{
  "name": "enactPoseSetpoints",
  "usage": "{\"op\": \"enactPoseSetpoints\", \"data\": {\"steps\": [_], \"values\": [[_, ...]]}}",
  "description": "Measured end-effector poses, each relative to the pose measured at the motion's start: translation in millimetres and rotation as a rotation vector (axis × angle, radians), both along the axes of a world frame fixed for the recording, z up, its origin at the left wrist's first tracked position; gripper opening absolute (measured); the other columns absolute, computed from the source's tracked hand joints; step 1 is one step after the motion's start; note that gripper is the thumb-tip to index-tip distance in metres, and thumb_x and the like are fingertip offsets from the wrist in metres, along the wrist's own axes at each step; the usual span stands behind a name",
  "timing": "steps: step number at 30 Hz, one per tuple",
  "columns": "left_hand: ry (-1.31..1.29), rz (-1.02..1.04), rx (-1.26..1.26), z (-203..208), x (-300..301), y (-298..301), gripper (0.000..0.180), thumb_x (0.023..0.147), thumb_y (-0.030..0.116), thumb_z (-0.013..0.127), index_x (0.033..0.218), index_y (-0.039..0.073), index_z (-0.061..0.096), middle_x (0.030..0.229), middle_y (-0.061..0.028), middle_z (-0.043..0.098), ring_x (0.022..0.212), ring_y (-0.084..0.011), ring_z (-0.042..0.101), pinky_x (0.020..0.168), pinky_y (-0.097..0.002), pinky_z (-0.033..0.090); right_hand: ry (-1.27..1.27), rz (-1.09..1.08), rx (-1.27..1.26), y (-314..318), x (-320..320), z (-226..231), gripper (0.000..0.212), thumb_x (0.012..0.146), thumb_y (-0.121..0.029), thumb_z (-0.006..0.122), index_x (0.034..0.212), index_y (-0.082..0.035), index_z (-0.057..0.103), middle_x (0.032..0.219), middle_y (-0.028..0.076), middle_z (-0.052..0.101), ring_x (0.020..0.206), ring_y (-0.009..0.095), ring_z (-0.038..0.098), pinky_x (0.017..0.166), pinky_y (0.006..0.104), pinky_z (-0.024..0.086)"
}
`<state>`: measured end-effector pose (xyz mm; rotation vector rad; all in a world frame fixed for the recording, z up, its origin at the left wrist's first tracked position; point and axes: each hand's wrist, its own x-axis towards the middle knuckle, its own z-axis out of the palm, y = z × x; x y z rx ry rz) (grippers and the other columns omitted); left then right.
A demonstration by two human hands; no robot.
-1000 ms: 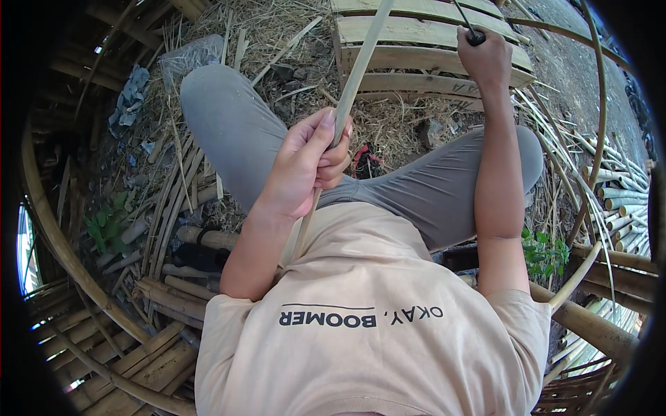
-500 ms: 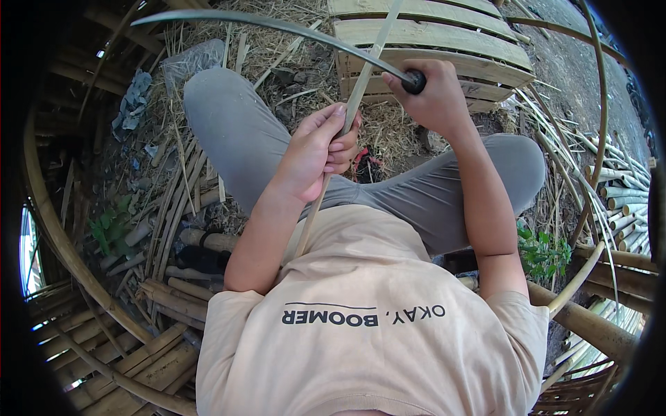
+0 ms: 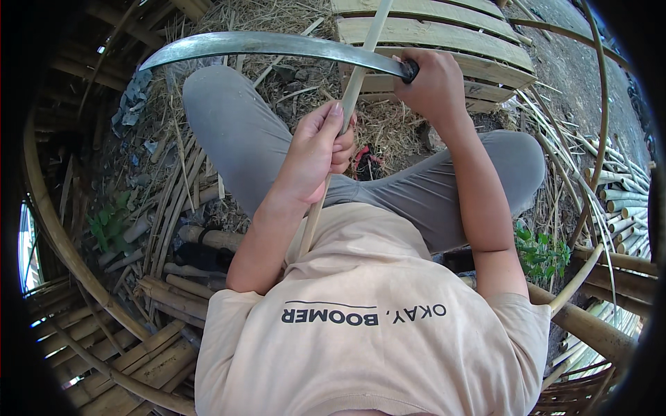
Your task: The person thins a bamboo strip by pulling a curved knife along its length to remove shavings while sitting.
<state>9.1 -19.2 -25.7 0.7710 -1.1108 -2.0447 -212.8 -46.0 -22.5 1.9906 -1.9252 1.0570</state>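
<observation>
My left hand (image 3: 322, 149) is closed round a long, pale bamboo strip (image 3: 353, 91) in front of my belly. The strip slants from my shirt up past the far edge of view. My right hand (image 3: 436, 84) grips the dark handle of a machete (image 3: 277, 45) with a long, curved blade. That blade points left and crosses over the strip, a little beyond my left hand. Its broad flat face shows. Whether its edge touches the strip I cannot tell.
A slatted wooden crate (image 3: 430, 38) stands ahead, beyond my hands. Bamboo shavings (image 3: 381, 128) litter the ground between my legs. Cut bamboo poles (image 3: 624, 208) are stacked at the right. Split strips (image 3: 173, 201) lie at the left, near a bent bamboo pole (image 3: 69, 256).
The machete blade has rolled, so its flat face now shows instead of a thin edge. My right hand has turned with it and shifted slightly. My left hand stays almost in place.
</observation>
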Motion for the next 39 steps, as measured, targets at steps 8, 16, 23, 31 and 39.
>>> {"op": "enactPoseSetpoints", "data": {"steps": [8,16,23,31,39], "values": [[0.044,-0.019,0.021,1,17,6,0.025,0.108,0.028,0.040,0.104,0.008,0.054,0.062,0.0087,0.032,0.047,0.0002,0.024,0.040,-0.0172,0.018,-0.104,-0.339,0.074,-26,-71,3,0.022,0.076,-0.029,0.068,0.085,-0.009,0.073,0.073,0.017,0.068,0.078,0.039,0.067,0.074,0.0473,0.053],[-0.080,0.046,0.001,-1,8,-4,0.024,0.108,0.026,0.040,0.103,0.007,0.054,0.064,0.0079,0.035,0.049,0.0006,0.026,0.042,-0.0163,0.021,-0.294,-0.267,0.108,-2,-69,8,0.037,0.084,-0.035,0.069,0.080,0.001,0.071,0.063,0.018,0.062,0.062,0.035,0.062,0.067,0.0429,0.050],[-0.106,0.080,0.002,-5,7,-7,0.022,0.107,0.023,0.042,0.104,0.005,0.054,0.066,0.0075,0.037,0.050,0.0004,0.028,0.043,-0.0159,0.023,-0.072,0.013,0.218,4,-13,-7,0.029,0.080,-0.031,0.070,0.091,-0.005,0.075,0.078,0.018,0.069,0.080,0.038,0.066,0.075,0.0458,0.053],[-0.189,0.154,-0.155,-15,-8,1,0.021,0.106,0.024,0.047,0.103,0.005,0.057,0.067,0.0077,0.039,0.051,0.0013,0.030,0.043,-0.0165,0.024,-0.021,0.167,0.121,13,15,-15,0.020,0.073,-0.021,0.073,0.083,-0.005,0.071,0.069,0.018,0.064,0.073,0.041,0.062,0.069,0.0459,0.050],[-0.414,0.281,-0.428,-32,-11,3,0.023,0.104,0.018,0.049,0.099,-0.002,0.061,0.068,0.0014,0.051,0.059,-0.0058,0.044,0.052,-0.0265,0.038,0.068,0.022,0.248,8,21,-20,0.025,0.068,-0.024,0.073,0.090,-0.011,0.076,0.076,0.018,0.069,0.077,0.037,0.068,0.073,0.0445,0.056]]}}
